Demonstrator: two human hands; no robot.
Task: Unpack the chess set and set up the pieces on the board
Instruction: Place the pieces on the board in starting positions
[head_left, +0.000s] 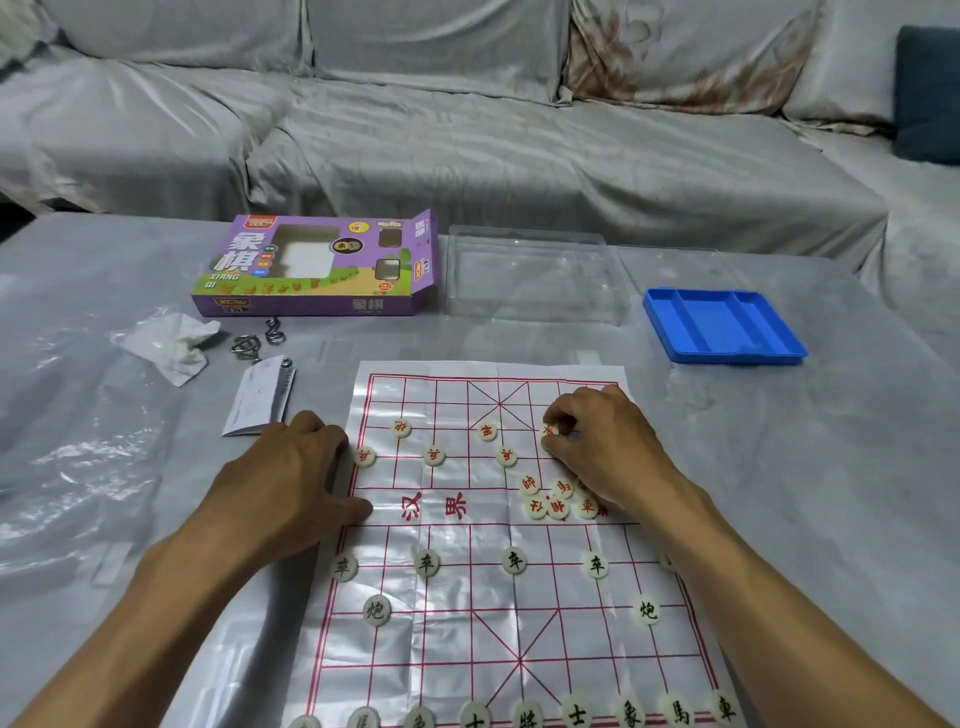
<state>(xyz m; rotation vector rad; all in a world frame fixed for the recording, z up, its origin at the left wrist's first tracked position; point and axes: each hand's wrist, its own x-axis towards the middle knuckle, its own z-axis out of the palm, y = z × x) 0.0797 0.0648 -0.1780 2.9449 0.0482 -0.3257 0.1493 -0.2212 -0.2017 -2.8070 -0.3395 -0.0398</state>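
Observation:
A paper xiangqi board (457, 639) with red lines lies on the table in front of me. Black-lettered pieces (514, 561) stand in rows on the near half. Several red-lettered pieces (434, 456) sit on the far half, and a loose cluster of red pieces (545, 501) lies at the river on the right. My right hand (602, 447) pinches one red piece (548, 430) at the far right of the board. My left hand (296, 473) rests flat on the board's left edge, fingers loosely curled, holding nothing.
The purple chess box (317, 270) lies open at the back left, a clear plastic lid (530, 275) beside it and a blue tray (722, 325) at the right. Crumpled paper (171, 340), metal ring puzzles (254, 340) and a leaflet (260, 400) lie left of the board. A sofa stands behind.

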